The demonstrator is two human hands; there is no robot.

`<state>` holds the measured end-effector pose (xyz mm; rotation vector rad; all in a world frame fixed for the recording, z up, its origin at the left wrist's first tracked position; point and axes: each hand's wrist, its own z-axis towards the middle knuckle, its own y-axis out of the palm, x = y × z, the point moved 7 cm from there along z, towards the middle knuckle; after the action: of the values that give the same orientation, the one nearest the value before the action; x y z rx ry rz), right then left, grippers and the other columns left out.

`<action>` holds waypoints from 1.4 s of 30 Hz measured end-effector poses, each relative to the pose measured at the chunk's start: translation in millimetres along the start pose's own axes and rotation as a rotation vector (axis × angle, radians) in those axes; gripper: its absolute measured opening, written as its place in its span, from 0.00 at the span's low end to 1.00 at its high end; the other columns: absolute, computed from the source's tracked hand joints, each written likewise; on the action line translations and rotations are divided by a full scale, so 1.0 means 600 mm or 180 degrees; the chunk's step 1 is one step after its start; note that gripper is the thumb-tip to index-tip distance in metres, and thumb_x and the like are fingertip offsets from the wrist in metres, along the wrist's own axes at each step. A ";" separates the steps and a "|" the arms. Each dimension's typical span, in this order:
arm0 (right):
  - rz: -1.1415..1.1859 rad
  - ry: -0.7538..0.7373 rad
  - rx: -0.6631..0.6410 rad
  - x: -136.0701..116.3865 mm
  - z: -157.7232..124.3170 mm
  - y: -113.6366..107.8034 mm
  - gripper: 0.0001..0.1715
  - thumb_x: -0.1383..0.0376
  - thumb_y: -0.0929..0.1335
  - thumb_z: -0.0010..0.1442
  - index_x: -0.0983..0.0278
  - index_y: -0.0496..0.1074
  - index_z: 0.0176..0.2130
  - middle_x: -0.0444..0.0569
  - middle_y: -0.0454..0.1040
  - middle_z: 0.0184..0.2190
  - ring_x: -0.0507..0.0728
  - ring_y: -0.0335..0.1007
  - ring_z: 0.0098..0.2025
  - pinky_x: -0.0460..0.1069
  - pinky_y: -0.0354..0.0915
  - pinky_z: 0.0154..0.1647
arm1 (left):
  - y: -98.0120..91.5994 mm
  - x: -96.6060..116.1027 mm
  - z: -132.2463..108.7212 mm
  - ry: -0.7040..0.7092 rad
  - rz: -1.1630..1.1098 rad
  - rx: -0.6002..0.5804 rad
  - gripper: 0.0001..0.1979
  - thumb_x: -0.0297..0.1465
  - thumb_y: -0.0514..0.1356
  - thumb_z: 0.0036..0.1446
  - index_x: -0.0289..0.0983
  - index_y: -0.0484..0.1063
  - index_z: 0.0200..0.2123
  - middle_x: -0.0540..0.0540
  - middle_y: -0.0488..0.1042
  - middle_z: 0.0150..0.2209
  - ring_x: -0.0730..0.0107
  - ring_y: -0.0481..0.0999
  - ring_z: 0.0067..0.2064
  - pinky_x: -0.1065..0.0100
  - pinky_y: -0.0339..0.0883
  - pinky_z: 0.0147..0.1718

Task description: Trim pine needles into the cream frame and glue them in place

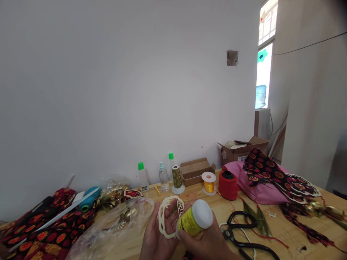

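Note:
In my left hand (pixel 155 236) lies a pale cut-out frame (pixel 162 216), with a lattice pattern along one side and an open middle. My right hand (pixel 208 242) is wrapped round a glue-type bottle (pixel 191 220) with a yellow label and a white base end. The bottle is tilted, its lower end close against the frame's bottom edge; its tip is hidden by my fingers. Just right of my right hand lie black-handled scissors (pixel 238 231).
Along the wall stand green-capped bottles (pixel 142 177), a spray bottle (pixel 163 177), an olive thread cone (pixel 176 177), a yellow cord spool (pixel 208 186), a red thread cone (pixel 227 186) and a cardboard box (pixel 196 171). Patterned cloth (pixel 54 224) and plastic bags (pixel 114 231) lie left; a pink bag (pixel 257 184) lies right.

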<state>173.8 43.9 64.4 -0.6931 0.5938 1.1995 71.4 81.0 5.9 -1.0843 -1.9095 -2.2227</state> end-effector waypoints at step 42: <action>-0.0185 -0.0125 0.0043 -0.023 0.004 -0.005 0.09 0.68 0.67 0.40 0.63 0.63 0.28 0.43 0.69 0.22 0.52 0.67 0.24 0.45 0.66 0.27 | 0.010 -0.003 -0.001 -0.0063 -0.0069 0.0042 0.20 0.38 0.47 0.56 0.30 0.73 0.37 0.37 0.77 0.37 0.55 0.71 0.45 0.56 0.60 0.45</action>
<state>173.3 36.4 76.4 -0.6698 0.5451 1.1515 75.2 77.8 10.3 -1.0931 -1.9501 -2.2154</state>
